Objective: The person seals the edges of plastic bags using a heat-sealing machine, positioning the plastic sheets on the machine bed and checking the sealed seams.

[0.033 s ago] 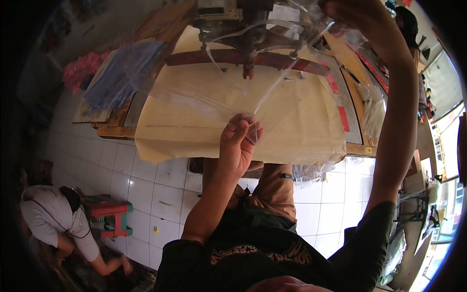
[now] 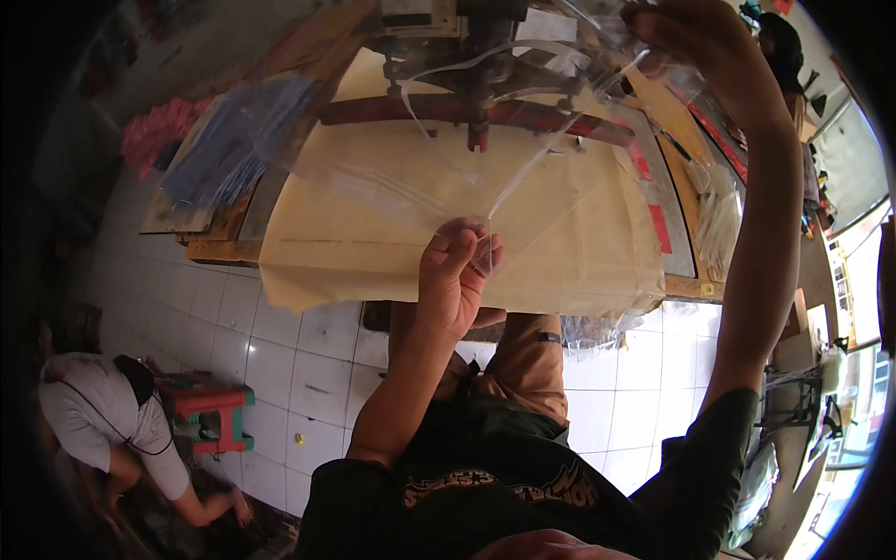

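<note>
A clear plastic sheet (image 2: pixel 525 175) hangs stretched over the work table, with a bright edge running up to the right. My left hand (image 2: pixel 455 273) pinches its near corner between thumb and fingers, above the table's front part. High at the upper right, my right hand (image 2: pixel 695 42) is raised and closed on the far part of the same sheet. Its fingertips are partly dark and blurred. Beneath the sheet lies tan paper (image 2: pixel 579 247) covering the tabletop. Behind the sheet stands a dark machine with a red-brown bar (image 2: pixel 560 121) across it.
Bluish plastic sheets (image 2: pixel 224 149) lie stacked at the left, beside a pink bundle (image 2: pixel 154 135). Clear strips (image 2: pixel 714 219) rest at the table's right side. A co-worker in a light shirt (image 2: pixel 89 401) bends low at the lower left, by a red and green stool (image 2: pixel 210 411).
Both hands keep their hold on the plastic sheet. My right hand and the sheet's upper edge have shifted very slightly.
</note>
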Tool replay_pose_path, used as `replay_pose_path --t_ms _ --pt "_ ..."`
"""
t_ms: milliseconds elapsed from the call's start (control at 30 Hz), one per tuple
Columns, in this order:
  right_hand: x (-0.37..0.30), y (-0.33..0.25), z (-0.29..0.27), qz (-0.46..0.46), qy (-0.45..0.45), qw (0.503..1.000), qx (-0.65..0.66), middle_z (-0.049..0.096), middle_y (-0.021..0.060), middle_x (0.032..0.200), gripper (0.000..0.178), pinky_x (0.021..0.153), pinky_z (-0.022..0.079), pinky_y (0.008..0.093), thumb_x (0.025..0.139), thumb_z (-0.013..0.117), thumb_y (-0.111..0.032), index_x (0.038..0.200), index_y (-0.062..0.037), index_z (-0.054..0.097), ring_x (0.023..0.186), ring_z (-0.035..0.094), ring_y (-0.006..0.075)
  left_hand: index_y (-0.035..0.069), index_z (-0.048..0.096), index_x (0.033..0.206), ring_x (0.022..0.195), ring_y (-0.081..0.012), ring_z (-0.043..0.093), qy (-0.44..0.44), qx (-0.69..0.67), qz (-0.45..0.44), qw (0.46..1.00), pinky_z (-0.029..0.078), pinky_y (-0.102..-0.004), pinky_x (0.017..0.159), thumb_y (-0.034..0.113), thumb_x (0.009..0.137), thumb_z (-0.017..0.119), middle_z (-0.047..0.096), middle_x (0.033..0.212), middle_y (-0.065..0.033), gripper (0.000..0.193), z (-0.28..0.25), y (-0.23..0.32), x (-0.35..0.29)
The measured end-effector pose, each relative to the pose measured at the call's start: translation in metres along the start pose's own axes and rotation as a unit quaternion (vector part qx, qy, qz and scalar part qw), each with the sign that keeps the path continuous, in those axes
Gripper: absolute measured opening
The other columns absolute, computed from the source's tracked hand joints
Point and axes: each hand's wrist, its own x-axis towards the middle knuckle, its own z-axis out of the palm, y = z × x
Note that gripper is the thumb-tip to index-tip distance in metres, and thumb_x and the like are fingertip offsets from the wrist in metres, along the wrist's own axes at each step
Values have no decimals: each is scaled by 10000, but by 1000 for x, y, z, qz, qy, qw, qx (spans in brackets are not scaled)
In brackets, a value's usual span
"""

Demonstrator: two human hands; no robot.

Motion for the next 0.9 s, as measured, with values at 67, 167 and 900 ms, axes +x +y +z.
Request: replay_pose_path --t_ms 67,167,900 --pt "-17 25 -6 21 33 999 -23 734 74 924 403 738 574 298 998 684 -279 1188 76 690 743 700 132 83 657 1124 941 -173 692 21 50 21 998 581 -353 862 165 947 741 722 1003 -25 212 5 3 0" --pt "-39 27 22 33 53 994 89 740 95 953 392 739 576 301 998 682 -263 1186 81 687 775 711 147 67 646 1144 888 -169 691 47 146 74 985 582 -351 839 130 957 723 705 1009 -24 212 3 28 -7" --pt "-263 1 136 506 -72 800 314 698 150 776 282 495 550 266 978 670 -119 1078 145 663 538 656 162 2 580 865 671 -56 616 64 538 -198 817 549 -253 572 10 901 702 651 772 -43 128 20 124 -115"
